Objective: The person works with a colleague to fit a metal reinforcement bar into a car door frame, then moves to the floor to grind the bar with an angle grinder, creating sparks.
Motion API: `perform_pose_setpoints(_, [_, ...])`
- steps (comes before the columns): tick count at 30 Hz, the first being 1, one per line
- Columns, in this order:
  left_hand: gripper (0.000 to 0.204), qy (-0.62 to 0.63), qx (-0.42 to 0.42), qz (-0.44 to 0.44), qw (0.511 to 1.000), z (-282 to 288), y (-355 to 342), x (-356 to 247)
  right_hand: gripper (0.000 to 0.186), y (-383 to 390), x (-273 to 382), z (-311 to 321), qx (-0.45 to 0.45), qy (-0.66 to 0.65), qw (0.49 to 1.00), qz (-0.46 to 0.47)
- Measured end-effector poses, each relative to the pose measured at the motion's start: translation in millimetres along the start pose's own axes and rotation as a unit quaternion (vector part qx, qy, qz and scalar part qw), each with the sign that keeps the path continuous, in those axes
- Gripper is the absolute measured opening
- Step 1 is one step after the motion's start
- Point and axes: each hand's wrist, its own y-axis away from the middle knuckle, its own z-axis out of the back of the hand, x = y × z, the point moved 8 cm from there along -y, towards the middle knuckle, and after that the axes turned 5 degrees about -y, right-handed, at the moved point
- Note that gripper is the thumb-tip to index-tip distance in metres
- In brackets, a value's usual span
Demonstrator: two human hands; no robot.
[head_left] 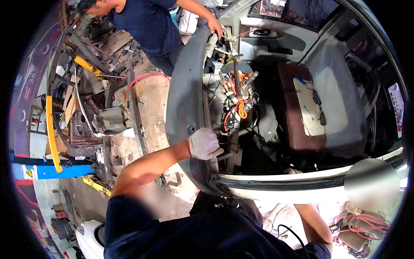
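My left hand (204,144), in a white knit glove, is closed over the inner edge near the close end of a large dark grey, curved dashboard panel (183,103). My right arm passes behind the pale car door frame (267,192), and a bit of my right hand (293,171) shows above it, its fingers mostly hidden. At the panel's far end, a co-worker's hand (215,28) rests on the top edge. Beside the panel's inner side run a metal crossbar (233,142) and a tangle of orange wiring (241,108).
Inside the car stands a seat (345,99) with a brown cushion (286,99), a cardboard piece and small tools on it. A co-worker (146,26) stands across the panel. Scrap parts and a yellow bar (52,134) clutter the left; red cables (366,226) lie at lower right.
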Motion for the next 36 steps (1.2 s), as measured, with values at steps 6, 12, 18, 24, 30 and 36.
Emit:
perform_pose_setpoints(6, [0.043, -0.005, 0.006, 0.033, 0.999, -8, 17, 3, 0.024, -149, 14, -54, 0.004, -0.133, 0.989, -0.060])
perform_pose_setpoints(12, [0.051, -0.006, 0.004, 0.023, 1.000, -11, 9, 1, 0.041, -169, 115, -197, 0.246, -0.602, 0.758, -0.060])
perform_pose_setpoints(18, [0.049, 0.036, -0.120, 0.042, 0.991, -2, 20, 2, 0.061, -135, 127, -240, 0.394, -0.667, 0.580, -0.251])
perform_pose_setpoints(24, [0.047, 0.018, -0.075, 0.046, 0.996, -17, 17, 6, 0.054, -133, 106, -263, 0.367, -0.664, 0.622, -0.196])
perform_pose_setpoints(30, [0.043, -0.002, -0.127, 0.038, 0.991, -17, 21, 7, 0.052, -140, 136, -237, 0.388, -0.678, 0.595, -0.192])
perform_pose_setpoints(36, [0.040, 0.030, -0.057, 0.099, 0.993, -22, 15, 12, 0.050, -141, 145, -222, 0.385, -0.699, 0.579, -0.169])
